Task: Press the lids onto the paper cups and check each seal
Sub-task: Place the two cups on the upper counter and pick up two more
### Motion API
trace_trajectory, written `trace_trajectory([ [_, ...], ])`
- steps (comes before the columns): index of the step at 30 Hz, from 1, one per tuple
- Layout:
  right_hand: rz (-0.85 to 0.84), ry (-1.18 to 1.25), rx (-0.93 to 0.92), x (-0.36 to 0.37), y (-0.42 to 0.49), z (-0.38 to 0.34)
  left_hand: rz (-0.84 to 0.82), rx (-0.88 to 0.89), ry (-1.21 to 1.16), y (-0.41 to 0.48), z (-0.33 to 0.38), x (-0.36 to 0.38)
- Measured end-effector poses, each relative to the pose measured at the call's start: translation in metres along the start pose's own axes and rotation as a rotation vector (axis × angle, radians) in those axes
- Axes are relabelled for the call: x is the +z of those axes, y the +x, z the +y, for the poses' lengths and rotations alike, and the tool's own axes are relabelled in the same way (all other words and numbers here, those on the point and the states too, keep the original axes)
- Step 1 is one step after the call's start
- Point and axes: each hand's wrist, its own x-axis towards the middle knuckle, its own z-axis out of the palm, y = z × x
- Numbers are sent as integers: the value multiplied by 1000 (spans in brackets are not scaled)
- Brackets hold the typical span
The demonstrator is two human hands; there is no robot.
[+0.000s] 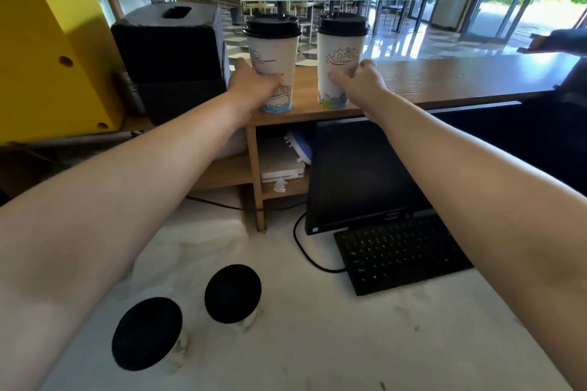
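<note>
Two tall white paper cups with printed drawings stand upright on a raised wooden shelf, each capped with a black lid. My left hand wraps the lower part of the left cup, whose lid sits on top. My right hand grips the side of the right cup under its lid. Two more cups with black lids stand on the white counter near me, seen from above.
A dark monitor and black keyboard sit on the white counter to the right. A black box stands left of the shelf, beside a yellow panel. Another person's hand reaches in at far right.
</note>
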Motion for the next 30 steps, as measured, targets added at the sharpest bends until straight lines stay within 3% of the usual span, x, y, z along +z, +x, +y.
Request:
trace_trajectory([
  [6,-28,-172,35,-6,-34,-19,-119,28,133,-31,11,-19],
  [10,-82,-250,35,-1,-61,-32,-326,42,218,-41,1,-40],
  [16,-281,-287,38,13,-89,-27,-516,43,449,-65,-17,-83],
  [22,-392,-330,70,41,-189,-43,-650,102,579,-106,-60,-129],
  [30,-505,-309,105,82,-303,25,-687,-124,165,-175,-193,-194],
])
